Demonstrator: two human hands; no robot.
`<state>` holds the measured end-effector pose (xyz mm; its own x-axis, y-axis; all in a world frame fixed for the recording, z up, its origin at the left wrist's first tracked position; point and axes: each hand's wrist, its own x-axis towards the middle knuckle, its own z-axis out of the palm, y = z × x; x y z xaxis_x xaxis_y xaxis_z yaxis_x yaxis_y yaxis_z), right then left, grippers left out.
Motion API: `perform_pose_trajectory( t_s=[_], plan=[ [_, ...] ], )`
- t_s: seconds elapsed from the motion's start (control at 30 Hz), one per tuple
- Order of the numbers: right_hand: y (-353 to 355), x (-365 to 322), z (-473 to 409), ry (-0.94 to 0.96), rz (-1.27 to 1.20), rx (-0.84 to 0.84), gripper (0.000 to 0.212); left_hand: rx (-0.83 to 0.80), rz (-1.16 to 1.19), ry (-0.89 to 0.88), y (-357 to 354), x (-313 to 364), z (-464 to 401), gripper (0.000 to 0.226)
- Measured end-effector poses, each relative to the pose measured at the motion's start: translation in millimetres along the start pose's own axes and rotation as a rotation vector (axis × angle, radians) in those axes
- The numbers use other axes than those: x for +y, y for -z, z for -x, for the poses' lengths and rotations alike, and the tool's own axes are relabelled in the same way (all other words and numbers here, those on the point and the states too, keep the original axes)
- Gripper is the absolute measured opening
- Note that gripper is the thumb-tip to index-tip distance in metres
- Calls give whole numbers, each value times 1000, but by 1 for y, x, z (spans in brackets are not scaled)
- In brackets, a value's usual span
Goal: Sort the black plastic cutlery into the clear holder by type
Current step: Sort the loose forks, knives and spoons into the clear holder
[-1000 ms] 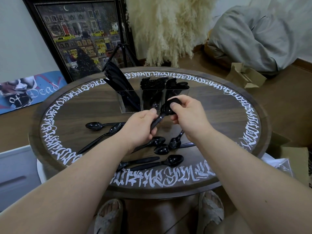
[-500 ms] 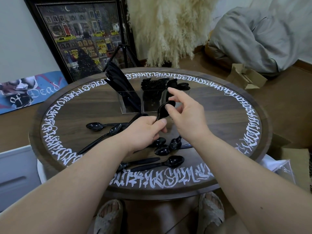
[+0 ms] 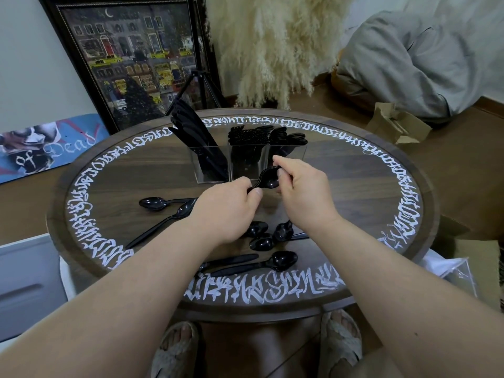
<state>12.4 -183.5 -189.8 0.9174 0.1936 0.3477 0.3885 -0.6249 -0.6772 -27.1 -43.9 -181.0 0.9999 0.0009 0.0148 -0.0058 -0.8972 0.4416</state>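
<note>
Right hand (image 3: 302,192) has re-closed on the spoons' (image 3: 268,179) bowls, left hand (image 3: 229,208) pinching the handles: bundle squared, ready for the holder (image 3: 296,156).

Round wooden bench (image 3: 114,186) ringed in white lettering. At eleven o'clock, framed city painting (image 3: 131,58) against wall; at ten, painted skateboard deck (image 3: 46,145). At twelve, pampas grass (image 3: 272,45). At two, grey beanbag (image 3: 409,55), cardboard box (image 3: 395,124).
</note>
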Motion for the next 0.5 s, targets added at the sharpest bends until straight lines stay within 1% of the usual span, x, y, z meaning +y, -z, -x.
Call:
perform_pose_trajectory(
  t_s=[0.1,0.23,0.3,0.37,0.43,0.5],
  plan=[
    [2,-1,-4,-125,-134,-5,33,64,8,-16,1,1,3,32],
    [7,-6,-7,-277,-515,12,24,149,14,-47,3,2,4,28],
    [10,-9,-6,-308,-632,-13,21,145,2,-56,3,3,3,28],
    [15,-9,-4,-307,-663,-40,23,117,-9,-66,3,2,2,28],
    [22,-9,-1,-275,-616,-45,26,111,-1,-98,2,3,0,27],
    [32,-8,1,-216,-528,-17,26,189,2,-158,-2,4,-3,27]
  ],
)
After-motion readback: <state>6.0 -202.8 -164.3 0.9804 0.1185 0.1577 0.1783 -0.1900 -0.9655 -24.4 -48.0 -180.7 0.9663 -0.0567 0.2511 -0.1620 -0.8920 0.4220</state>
